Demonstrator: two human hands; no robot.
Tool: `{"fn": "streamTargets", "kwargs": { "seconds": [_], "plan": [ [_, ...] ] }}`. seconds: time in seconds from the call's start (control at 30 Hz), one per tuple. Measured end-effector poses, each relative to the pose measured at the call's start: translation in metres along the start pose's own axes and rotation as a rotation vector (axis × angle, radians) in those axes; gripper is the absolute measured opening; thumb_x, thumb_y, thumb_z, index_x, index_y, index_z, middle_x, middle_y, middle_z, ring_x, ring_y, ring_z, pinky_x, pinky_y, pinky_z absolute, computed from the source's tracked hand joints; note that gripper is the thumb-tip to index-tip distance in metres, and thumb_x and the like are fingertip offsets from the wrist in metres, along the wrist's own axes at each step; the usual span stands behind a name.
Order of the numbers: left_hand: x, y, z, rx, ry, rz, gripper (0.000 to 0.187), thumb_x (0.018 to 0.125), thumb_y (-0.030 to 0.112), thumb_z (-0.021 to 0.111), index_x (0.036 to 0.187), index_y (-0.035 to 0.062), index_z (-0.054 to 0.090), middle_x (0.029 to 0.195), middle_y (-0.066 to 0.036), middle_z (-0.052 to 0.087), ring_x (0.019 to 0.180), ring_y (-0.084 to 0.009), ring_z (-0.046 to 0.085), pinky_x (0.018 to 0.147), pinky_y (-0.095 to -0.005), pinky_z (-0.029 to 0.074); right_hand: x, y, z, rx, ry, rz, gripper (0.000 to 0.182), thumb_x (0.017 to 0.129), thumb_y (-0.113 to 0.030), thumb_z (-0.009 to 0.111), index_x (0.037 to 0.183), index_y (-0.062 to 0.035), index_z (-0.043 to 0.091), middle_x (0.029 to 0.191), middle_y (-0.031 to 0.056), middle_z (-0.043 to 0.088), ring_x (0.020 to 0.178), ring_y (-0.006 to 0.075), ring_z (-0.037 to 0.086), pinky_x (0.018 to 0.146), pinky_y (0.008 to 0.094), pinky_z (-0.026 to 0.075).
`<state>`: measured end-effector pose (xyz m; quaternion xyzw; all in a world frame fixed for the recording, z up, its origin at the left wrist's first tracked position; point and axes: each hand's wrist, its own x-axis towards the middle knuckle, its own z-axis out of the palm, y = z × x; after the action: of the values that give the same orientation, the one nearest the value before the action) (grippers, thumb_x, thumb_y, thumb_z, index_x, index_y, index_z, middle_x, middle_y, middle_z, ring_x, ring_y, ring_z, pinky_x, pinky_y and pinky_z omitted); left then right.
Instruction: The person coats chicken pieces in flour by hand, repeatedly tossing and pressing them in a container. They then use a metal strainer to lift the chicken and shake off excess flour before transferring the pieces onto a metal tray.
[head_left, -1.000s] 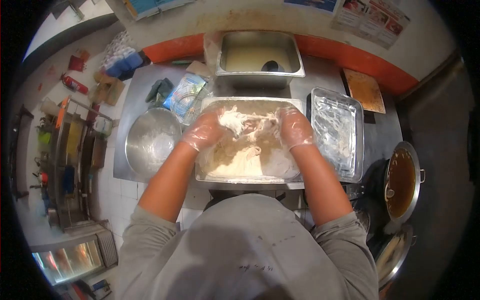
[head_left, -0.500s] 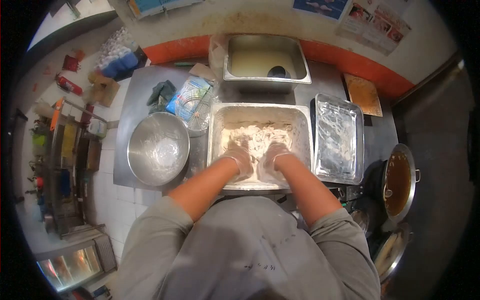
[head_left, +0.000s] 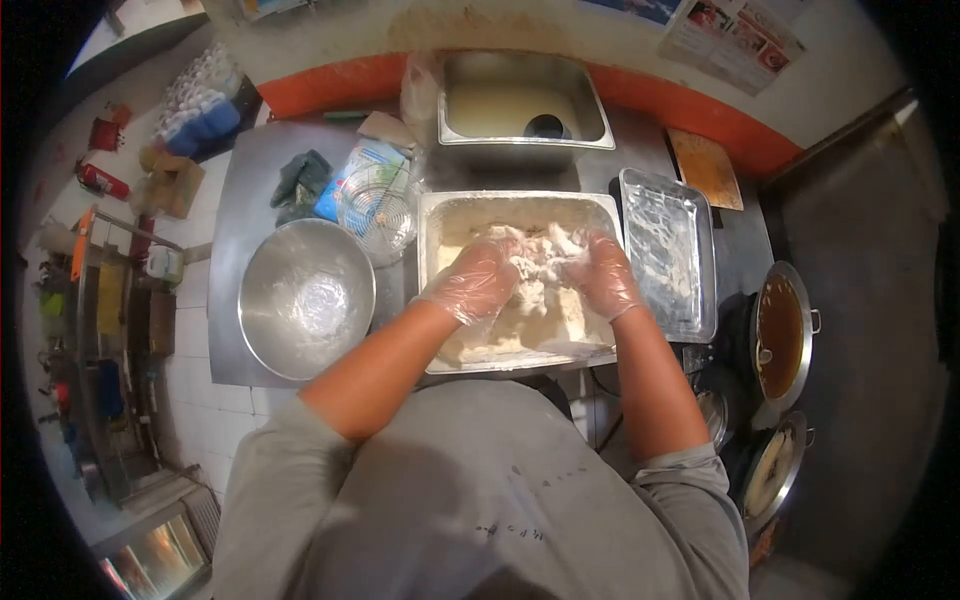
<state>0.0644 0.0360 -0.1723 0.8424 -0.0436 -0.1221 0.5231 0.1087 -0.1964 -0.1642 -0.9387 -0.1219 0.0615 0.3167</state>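
Both my hands wear clear plastic gloves and are raised above a rectangular metal pan (head_left: 432,215) of pale flour (head_left: 500,335). My left hand (head_left: 484,272) is cupped around the left side of a heap of flour-coated pieces (head_left: 545,262). From the other side my right hand (head_left: 604,275) curls around the same heap, its fingers partly covered in flour. Some coated pieces hang between the two hands over the pan. What lies under the coating cannot be made out.
Left of the pan stands a wide steel bowl (head_left: 300,310), with a wire strainer (head_left: 378,215) behind it. A deep pan of cloudy liquid (head_left: 500,105) is at the back. To the right lie a flour-smeared tray (head_left: 670,255) and a wok of brown liquid (head_left: 780,335).
My hands have come up out of the flour and moved apart, lifting coated pieces between them. The camera view has shifted slightly.
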Motion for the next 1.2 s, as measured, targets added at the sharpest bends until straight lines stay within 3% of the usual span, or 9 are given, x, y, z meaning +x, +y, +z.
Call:
{"fn": "streamTargets", "kwargs": {
  "seconds": [0.03, 0.17, 0.23, 0.37, 0.57, 0.7, 0.93, 1.0, 1.2],
  "plan": [
    [-0.002, 0.002, 0.000, -0.002, 0.101, 0.308, 0.047, 0.086, 0.010, 0.052, 0.131, 0.0015, 0.061, 0.103, -0.024, 0.069, 0.093, -0.0366, 0.067, 0.089, -0.0428, 0.052, -0.005, -0.016, -0.011, 0.245, -0.022, 0.022, 0.046, 0.082, -0.014, 0.074, 0.122, 0.0034, 0.059, 0.114, 0.0219, 0.066, 0.096, 0.0264, 0.063, 0.087, 0.0381, 0.052],
    [-0.002, -0.012, 0.007, 0.190, 0.150, 0.199, 0.054, 0.088, 0.017, 0.055, 0.138, -0.0024, 0.056, 0.120, -0.030, 0.064, 0.109, -0.0393, 0.065, 0.100, -0.0406, 0.049, -0.014, -0.013, -0.004, -0.123, -0.079, 0.214, 0.038, 0.084, -0.011, 0.064, 0.117, 0.0064, 0.062, 0.112, 0.0297, 0.067, 0.104, 0.0387, 0.068, 0.093, 0.0426, 0.053],
    [-0.018, 0.017, 0.012, 0.523, -0.334, -0.415, 0.054, 0.091, 0.021, 0.052, 0.133, -0.0133, 0.056, 0.133, -0.036, 0.056, 0.127, -0.0417, 0.055, 0.109, -0.0414, 0.042, -0.011, 0.020, 0.031, -0.607, -0.573, 0.168, 0.035, 0.084, -0.015, 0.065, 0.111, 0.0051, 0.069, 0.111, 0.0303, 0.068, 0.107, 0.0421, 0.067, 0.096, 0.0443, 0.052],
    [-0.020, 0.012, 0.041, 0.878, -0.643, -0.366, 0.061, 0.093, 0.025, 0.050, 0.138, -0.0164, 0.049, 0.134, -0.036, 0.056, 0.131, -0.0411, 0.053, 0.109, -0.0413, 0.042, -0.016, 0.002, 0.070, -0.596, -1.041, -0.148, 0.034, 0.084, -0.020, 0.067, 0.108, 0.0022, 0.074, 0.117, 0.0229, 0.071, 0.109, 0.0367, 0.069, 0.094, 0.0429, 0.053],
    [0.000, -0.002, 0.062, 0.453, -0.544, -0.444, 0.078, 0.089, 0.028, 0.067, 0.147, -0.0151, 0.037, 0.138, -0.034, 0.054, 0.131, -0.0385, 0.055, 0.108, -0.0384, 0.044, 0.002, -0.017, 0.061, -0.183, -0.868, 0.239, 0.049, 0.087, -0.022, 0.065, 0.127, 0.0068, 0.063, 0.120, 0.0288, 0.067, 0.113, 0.0368, 0.067, 0.094, 0.0386, 0.053],
    [-0.006, -0.024, 0.047, -0.152, 0.046, -0.167, 0.092, 0.085, 0.017, 0.070, 0.157, -0.0069, 0.018, 0.137, -0.030, 0.056, 0.127, -0.0397, 0.058, 0.106, -0.0369, 0.048, -0.002, 0.035, 0.042, 0.497, -0.521, 0.194, 0.057, 0.087, -0.020, 0.066, 0.135, 0.0073, 0.054, 0.121, 0.0298, 0.066, 0.116, 0.0377, 0.065, 0.096, 0.0389, 0.053],
    [0.039, -0.023, 0.050, 0.564, 0.074, -0.282, 0.097, 0.079, 0.040, 0.080, 0.157, 0.0064, 0.034, 0.150, -0.025, 0.048, 0.138, -0.0359, 0.049, 0.115, -0.0405, 0.039, 0.050, 0.029, 0.052, -0.337, -0.400, 0.021, 0.069, 0.078, -0.024, 0.079, 0.138, 0.0006, 0.055, 0.133, 0.0267, 0.060, 0.122, 0.0358, 0.061, 0.104, 0.0431, 0.049],
    [0.053, -0.007, 0.049, 0.645, -0.113, -0.389, 0.084, 0.079, 0.043, 0.077, 0.148, 0.0054, 0.047, 0.143, -0.025, 0.055, 0.135, -0.0349, 0.051, 0.113, -0.0417, 0.039, 0.055, 0.019, 0.061, -0.301, -0.289, -0.287, 0.066, 0.073, -0.028, 0.083, 0.129, -0.0004, 0.062, 0.128, 0.0248, 0.065, 0.123, 0.0351, 0.061, 0.104, 0.0430, 0.049],
    [0.046, -0.052, 0.038, 0.722, -0.139, -0.334, 0.026, 0.084, 0.025, 0.069, 0.094, 0.0023, 0.078, 0.102, -0.023, 0.074, 0.100, -0.0378, 0.071, 0.091, -0.0430, 0.056, 0.061, 0.061, 0.088, -0.745, -0.387, -0.158, 0.026, 0.087, -0.013, 0.059, 0.108, -0.0044, 0.073, 0.109, 0.0172, 0.073, 0.104, 0.0330, 0.070, 0.087, 0.0437, 0.057]
  ]
}}
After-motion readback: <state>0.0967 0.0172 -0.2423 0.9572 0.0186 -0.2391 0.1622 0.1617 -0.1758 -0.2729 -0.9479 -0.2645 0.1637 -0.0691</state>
